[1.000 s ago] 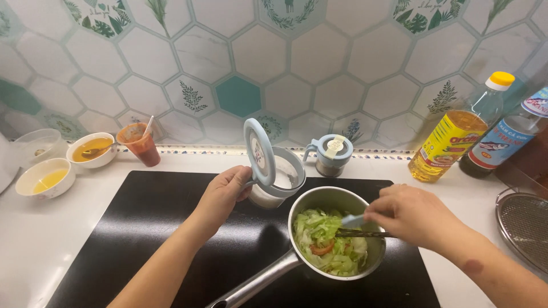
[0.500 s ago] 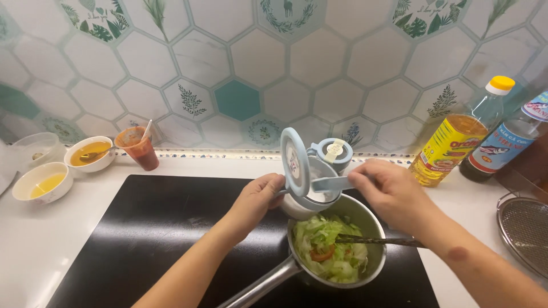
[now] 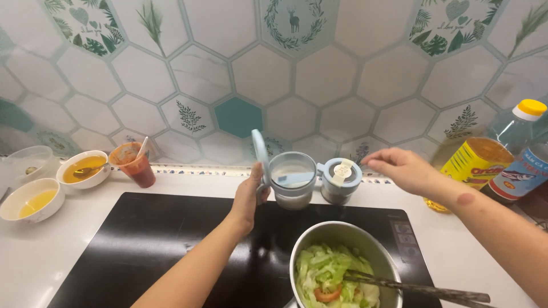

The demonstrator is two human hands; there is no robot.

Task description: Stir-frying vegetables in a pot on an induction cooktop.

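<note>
Left hand [image 3: 249, 197]: grips the open-lidded seasoning jar [image 3: 291, 179], frame centre.
Right hand [image 3: 402, 170]: loosely open, empty, beside the closed jar [image 3: 341, 181].
Lower right: pot [image 3: 342, 265] of cabbage.

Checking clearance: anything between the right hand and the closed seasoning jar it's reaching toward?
Nothing visible. The right hand hovers just right of the closed jar, open air between them. The open jar, held by the left hand, sits on the jar's far side; the pot lies nearer the camera, out of the path.

pale blue jar [image 3: 291, 179], green cabbage [image 3: 328, 274], black cooktop [image 3: 171, 239]
</note>
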